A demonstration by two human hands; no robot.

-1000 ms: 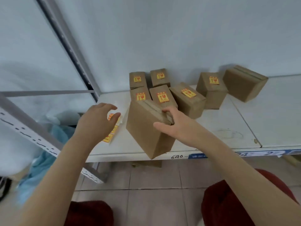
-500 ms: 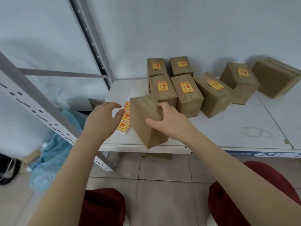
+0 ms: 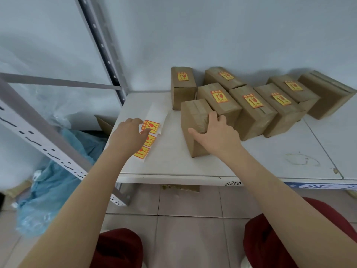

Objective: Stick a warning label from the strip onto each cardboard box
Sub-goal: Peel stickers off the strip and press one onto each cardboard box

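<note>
A white table (image 3: 251,161) stands against a pale, evenly lit wall (image 3: 212,31). At the table's back left corner rises a grey perforated steel upright (image 3: 100,45). Left of the table lies a crumpled blue plastic bag (image 3: 58,180). Beneath the table runs a beige tiled floor (image 3: 189,219).

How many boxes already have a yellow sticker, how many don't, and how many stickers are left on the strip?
Boxes with a sticker: 6
Boxes without a sticker: 2
Stickers visible on the strip: 3
Total: 11
</note>
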